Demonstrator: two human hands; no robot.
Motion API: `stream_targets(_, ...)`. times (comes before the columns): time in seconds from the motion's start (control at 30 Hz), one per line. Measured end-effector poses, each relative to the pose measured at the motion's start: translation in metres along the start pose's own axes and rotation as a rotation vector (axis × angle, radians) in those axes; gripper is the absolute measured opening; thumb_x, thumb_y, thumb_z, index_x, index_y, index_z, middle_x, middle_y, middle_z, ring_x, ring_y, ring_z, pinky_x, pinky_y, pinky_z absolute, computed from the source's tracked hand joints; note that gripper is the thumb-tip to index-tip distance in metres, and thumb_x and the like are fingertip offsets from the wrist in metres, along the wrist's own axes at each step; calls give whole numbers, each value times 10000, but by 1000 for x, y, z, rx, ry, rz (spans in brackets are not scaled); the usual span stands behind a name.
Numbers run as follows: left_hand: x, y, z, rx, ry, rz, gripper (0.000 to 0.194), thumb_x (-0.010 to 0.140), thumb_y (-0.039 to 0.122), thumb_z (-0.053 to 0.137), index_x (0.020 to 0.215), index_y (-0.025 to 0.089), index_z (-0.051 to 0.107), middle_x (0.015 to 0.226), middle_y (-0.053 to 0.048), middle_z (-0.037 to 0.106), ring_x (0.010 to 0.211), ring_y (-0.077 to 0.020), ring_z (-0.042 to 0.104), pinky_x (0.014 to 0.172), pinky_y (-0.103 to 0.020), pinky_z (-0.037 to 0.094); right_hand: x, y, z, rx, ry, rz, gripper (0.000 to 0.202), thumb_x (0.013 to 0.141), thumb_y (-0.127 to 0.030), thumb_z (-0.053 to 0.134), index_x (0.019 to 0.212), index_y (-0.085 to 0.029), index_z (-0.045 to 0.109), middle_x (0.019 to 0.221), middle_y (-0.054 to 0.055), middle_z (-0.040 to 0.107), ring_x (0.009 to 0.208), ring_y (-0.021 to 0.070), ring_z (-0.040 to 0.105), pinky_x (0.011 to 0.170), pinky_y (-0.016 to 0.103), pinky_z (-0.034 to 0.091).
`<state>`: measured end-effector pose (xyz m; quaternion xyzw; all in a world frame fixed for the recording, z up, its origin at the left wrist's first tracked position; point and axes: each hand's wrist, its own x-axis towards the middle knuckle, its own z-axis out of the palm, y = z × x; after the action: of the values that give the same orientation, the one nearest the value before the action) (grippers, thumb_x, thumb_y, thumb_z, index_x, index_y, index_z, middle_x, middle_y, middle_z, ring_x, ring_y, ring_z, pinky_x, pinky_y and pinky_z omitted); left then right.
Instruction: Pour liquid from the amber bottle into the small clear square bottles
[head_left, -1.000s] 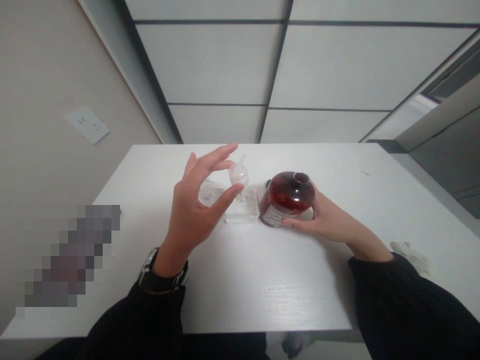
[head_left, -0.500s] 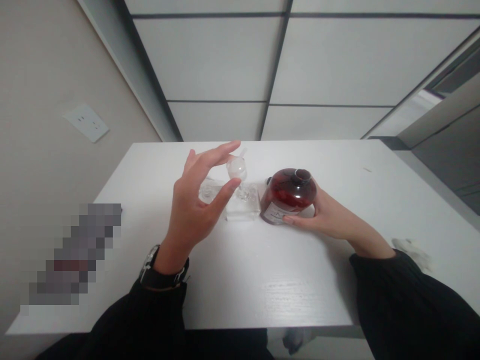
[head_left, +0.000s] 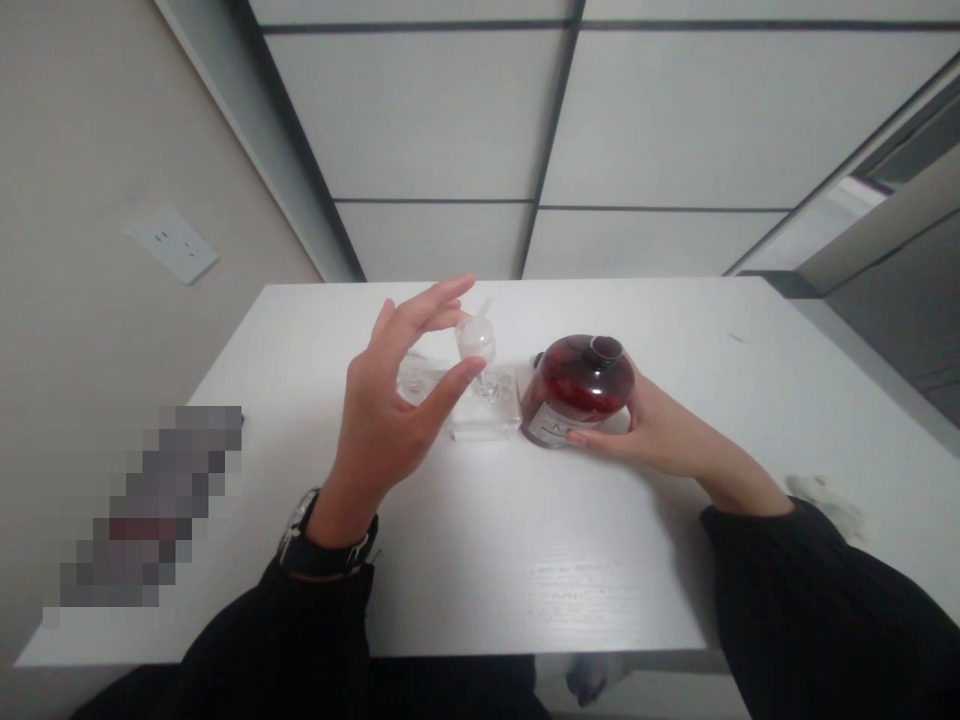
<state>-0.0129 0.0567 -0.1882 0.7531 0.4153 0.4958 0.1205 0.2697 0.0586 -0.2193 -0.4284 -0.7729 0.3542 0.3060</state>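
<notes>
The thumb and fingers of my left hand [head_left: 397, 390] are curved around a small translucent round piece with a thin stem [head_left: 475, 338]. It appears pinched between thumb and fingertips, above a clear square-based container [head_left: 486, 415]. Another clear item [head_left: 414, 382] shows partly behind my left hand. My right hand [head_left: 660, 425] wraps the right side of a dark red-brown bottle [head_left: 577, 385], thumb on its front by the white label. The bottle's neck is uncapped, and its base is at the white tabletop, close beside the clear container.
The white table [head_left: 585, 560] meets pale panelled doors at the back. A pixelated object [head_left: 157, 510] lies at the left edge. Near my right sleeve is a crumpled whitish item [head_left: 829, 505]. A wall socket [head_left: 176, 245] is at left; a small dark thing [head_left: 538, 359] shows behind the bottle.
My left hand and the translucent round piece have shifted very slightly. My right hand keeps the bottle in nearly the same place.
</notes>
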Motion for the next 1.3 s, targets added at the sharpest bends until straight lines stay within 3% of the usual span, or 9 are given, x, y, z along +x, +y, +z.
stream_targets(0.33, 0, -2, -6, -150, 94, -42, 429, 1023, 487, 720, 1420, 339, 649, 1415, -53, 740, 1237, -249, 750, 1147, -458, 595, 0, 6, 0, -6, 2, -32, 802, 839, -553, 847, 1509, -284, 499, 1487, 157, 624, 1355, 397, 641, 1177, 658, 508)
stream_targets(0.5, 26, 0, -26, -219, 222, -20, 331, 975, 484, 787, 1269, 346, 724, 1225, -8, 802, 1126, -203, 789, 1000, -349, 652, 0, 13, 3, 31, 1, -38, 844, 838, -554, 848, 1537, -270, 469, 1468, 169, 634, 1307, 386, 682, 1133, 618, 562)
stream_targets(0.57, 44, -3, -32, -196, 220, -18, 329, 962, 467, 798, 1245, 316, 730, 1181, -15, 807, 1079, -189, 789, 967, -328, 651, 0, 15, 5, 47, 7, -48, 854, 842, -562, 844, 1548, -272, 460, 1467, 166, 638, 1295, 379, 694, 1118, 598, 579)
stream_targets(0.63, 63, -7, -33, -143, 133, -56, 347, 942, 437, 798, 1237, 266, 732, 1165, -37, 805, 1058, -187, 780, 969, -326, 643, 0, 16, 6, 58, 12, -63, 860, 843, -558, 847, 1554, -276, 455, 1477, 164, 636, 1301, 377, 696, 1120, 590, 581)
stream_targets(0.73, 91, -15, -22, -43, -117, -155, 367, 922, 386, 752, 1248, 218, 733, 1174, -63, 791, 981, -186, 772, 915, -325, 635, 1, 13, 6, 81, 4, -71, 851, 843, -541, 855, 1544, -269, 457, 1488, 167, 640, 1318, 376, 693, 1119, 578, 585)
stream_targets(0.83, 112, -26, 4, 205, -468, -238, 360, 937, 373, 708, 1251, 200, 736, 1190, -78, 776, 906, -185, 750, 843, -319, 593, 2, 9, 5, 103, -2, -51, 840, 851, -552, 844, 1535, -254, 458, 1506, 177, 638, 1337, 384, 686, 1099, 563, 599)
stream_targets(0.93, 123, -41, 33, 323, -672, -246, 291, 884, 361, 775, 1116, 185, 779, 1029, -66, 794, 868, -205, 720, 834, -326, 547, 2, 7, 5, 110, -8, -44, 832, 857, -550, 833, 1537, -249, 460, 1508, 184, 642, 1332, 393, 689, 1083, 570, 607)
stream_targets(1.1, 124, -69, 65, 449, -861, -244, 268, 803, 332, 849, 1014, 183, 777, 884, -50, 771, 822, -226, 684, 800, -328, 492, 4, 8, 3, 99, -15, -62, 845, 843, -548, 839, 1539, -260, 455, 1503, 171, 650, 1355, 384, 677, 1118, 577, 580)
stream_targets(1.3, 119, -77, 71, 478, -916, -236, 375, 810, 430, 855, 1086, 191, 768, 932, -53, 760, 837, -226, 665, 780, -314, 458, 4, 8, 4, 106, -20, -46, 841, 841, -571, 832, 1522, -247, 458, 1491, 180, 659, 1342, 394, 682, 1100, 582, 584)
